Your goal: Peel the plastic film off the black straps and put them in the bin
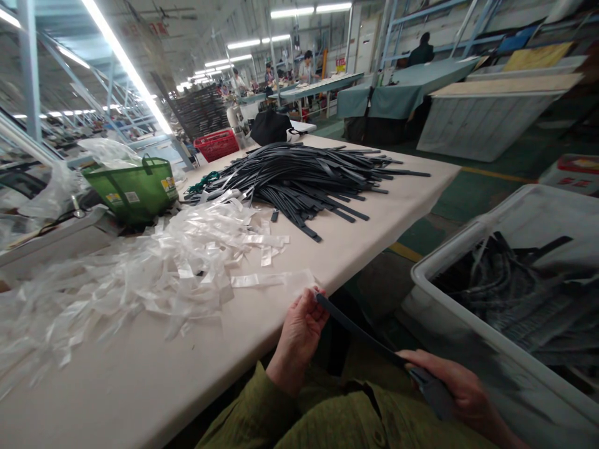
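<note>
My left hand (304, 321) is closed in a pinch at the table edge, on the near end of a clear plastic sleeve (276, 280) that lies across the tabletop. Right at those fingertips is one end of a dark grey strap (353, 325). The strap slants down to my right hand (449, 383), which is wrapped round its other part, where it looks folded or doubled. Whether the strap's tip is inside the sleeve is too small to tell. Beyond my hands lies a heap of similar dark straps (299, 171), and to the left a loose pile of clear plastic sleeves (187, 249).
The pale table (374, 227) runs diagonally before me. On it are a green bag (135, 187), a red basket (216, 145) and a black bag (270, 128). At my right stands a white bin (421, 274) with dark straps inside. People work at tables farther back.
</note>
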`<state>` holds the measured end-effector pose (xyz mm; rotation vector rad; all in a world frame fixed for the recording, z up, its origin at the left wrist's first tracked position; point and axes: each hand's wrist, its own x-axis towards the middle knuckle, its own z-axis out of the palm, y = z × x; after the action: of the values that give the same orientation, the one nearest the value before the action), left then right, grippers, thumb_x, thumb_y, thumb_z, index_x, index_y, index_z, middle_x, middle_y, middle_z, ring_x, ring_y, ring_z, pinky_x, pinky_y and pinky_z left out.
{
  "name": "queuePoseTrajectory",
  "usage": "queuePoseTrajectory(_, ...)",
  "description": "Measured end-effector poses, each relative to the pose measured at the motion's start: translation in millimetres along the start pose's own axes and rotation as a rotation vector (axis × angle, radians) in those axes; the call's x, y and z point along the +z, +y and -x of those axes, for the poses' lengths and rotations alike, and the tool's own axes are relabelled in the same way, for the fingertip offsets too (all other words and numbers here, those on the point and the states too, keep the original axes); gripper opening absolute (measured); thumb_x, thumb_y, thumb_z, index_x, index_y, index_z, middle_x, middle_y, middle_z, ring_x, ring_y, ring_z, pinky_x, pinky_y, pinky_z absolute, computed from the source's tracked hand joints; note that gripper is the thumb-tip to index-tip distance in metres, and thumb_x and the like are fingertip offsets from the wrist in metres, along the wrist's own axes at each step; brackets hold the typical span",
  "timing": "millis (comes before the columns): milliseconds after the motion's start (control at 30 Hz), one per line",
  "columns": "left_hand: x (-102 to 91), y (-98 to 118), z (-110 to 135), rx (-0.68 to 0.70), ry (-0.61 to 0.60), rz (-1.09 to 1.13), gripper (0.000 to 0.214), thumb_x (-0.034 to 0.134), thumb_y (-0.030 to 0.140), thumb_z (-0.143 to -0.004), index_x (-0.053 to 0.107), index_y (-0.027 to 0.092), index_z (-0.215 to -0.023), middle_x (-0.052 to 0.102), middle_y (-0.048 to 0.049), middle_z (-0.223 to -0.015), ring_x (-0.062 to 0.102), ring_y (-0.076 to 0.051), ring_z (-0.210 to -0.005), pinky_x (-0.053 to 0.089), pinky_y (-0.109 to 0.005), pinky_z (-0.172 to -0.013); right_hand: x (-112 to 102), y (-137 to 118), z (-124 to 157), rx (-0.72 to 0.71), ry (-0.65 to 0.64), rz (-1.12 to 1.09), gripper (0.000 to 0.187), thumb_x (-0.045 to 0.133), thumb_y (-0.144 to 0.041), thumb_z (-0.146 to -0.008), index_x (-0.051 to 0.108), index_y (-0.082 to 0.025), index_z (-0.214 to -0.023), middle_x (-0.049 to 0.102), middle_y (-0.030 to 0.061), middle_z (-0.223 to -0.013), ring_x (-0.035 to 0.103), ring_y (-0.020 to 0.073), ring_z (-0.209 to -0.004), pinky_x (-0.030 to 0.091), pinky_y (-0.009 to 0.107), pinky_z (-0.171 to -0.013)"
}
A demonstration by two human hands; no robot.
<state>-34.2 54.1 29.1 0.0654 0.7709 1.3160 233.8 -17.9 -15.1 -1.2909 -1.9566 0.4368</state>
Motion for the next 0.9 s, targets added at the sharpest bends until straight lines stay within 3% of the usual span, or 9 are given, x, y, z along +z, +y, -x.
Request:
queuePoseTrajectory(233,6.4,-3.4,5.2,0.112,-0.004,-0.183,0.035,0.091,0.038,-0.056,0.071,0.014,-0.073,0.074,-0.0048,-0.078,0.067,-0.014,-0.074,0.05,-0.025,-0.075,-4.8,1.5,3.9,0.042,-0.053,-0.058,0.03,0.059,-0.036,-0.081,0.074,-0.027,-0.105,0.078,0.003,-0.094,0.075,0.0238,-0.083,0.06,0.026,-0.075)
queuePoseTrajectory(367,10.1,-29.7,9.6,0.077,-0.023,-0.25,0.036,0.09,0.038,-0.058,0.074,0.012,-0.077,0.073,-0.006,-0.076,0.066,-0.015,-0.074,0.05,-0.024,-0.073,2.6,-5.9,-7.0,0.069,-0.08,-0.085,0.027,0.056,-0.032,-0.083,0.073,-0.025,-0.104,0.078,0.003,-0.091,0.075,0.0207,-0.078,0.059,0.023,-0.071)
queuePoseTrajectory(533,12.3,-66.4,14.5,-0.081,-0.126,-0.339,0.037,0.088,0.04,-0.062,0.074,0.01,-0.077,0.071,-0.0079,-0.074,0.063,-0.014,-0.065,0.048,-0.024,-0.066,9.7,-14.8,-19.3,0.279,-0.192,-0.194,0.035,0.047,-0.045,-0.094,0.071,-0.02,-0.092,0.073,0.0033,-0.071,0.069,0.0184,-0.06,0.057,0.024,-0.061)
queuePoseTrajectory(667,8.7,-65.5,10.6,-0.024,-0.052,-0.26,0.04,0.089,0.041,-0.059,0.074,0.011,-0.08,0.072,-0.008,-0.079,0.064,-0.016,-0.074,0.048,-0.026,-0.073,0.0,1.8,7.0,0.474,-0.431,-0.349,0.052,0.047,-0.061,-0.09,0.07,-0.018,-0.072,0.07,0.0044,-0.065,0.067,0.019,-0.057,0.053,0.022,-0.051)
queuePoseTrajectory(733,5.2,-66.7,9.6,-0.044,-0.028,-0.281,0.043,0.09,0.042,-0.056,0.074,0.011,-0.08,0.072,-0.0087,-0.079,0.064,-0.017,-0.076,0.048,-0.026,-0.073,-3.7,5.3,16.9,0.511,-0.445,-0.362,0.058,0.047,-0.067,-0.088,0.067,-0.018,-0.064,0.067,0.0044,-0.06,0.064,0.0192,-0.055,0.051,0.023,-0.049)
queuePoseTrajectory(800,2.3,-74.0,10.8,-0.123,-0.079,-0.348,0.045,0.091,0.044,-0.054,0.075,0.01,-0.078,0.071,-0.0091,-0.078,0.062,-0.017,-0.073,0.046,-0.027,-0.072,-4.3,-0.5,14.4,0.52,-0.413,-0.342,0.059,0.046,-0.068,-0.088,0.064,-0.018,-0.062,0.065,0.0037,-0.058,0.063,0.0186,-0.054,0.05,0.022,-0.05)
queuePoseTrajectory(900,1.3,-88.6,14.4,-0.257,-0.264,-0.45,0.045,0.09,0.045,-0.056,0.076,0.008,-0.077,0.069,-0.0089,-0.075,0.058,-0.015,-0.068,0.045,-0.028,-0.072,-3.1,-15.6,-4.8,0.526,-0.366,-0.362,0.054,0.048,-0.064,-0.09,0.063,-0.019,-0.064,0.065,0.0021,-0.059,0.064,0.0184,-0.056,0.051,0.022,-0.052)
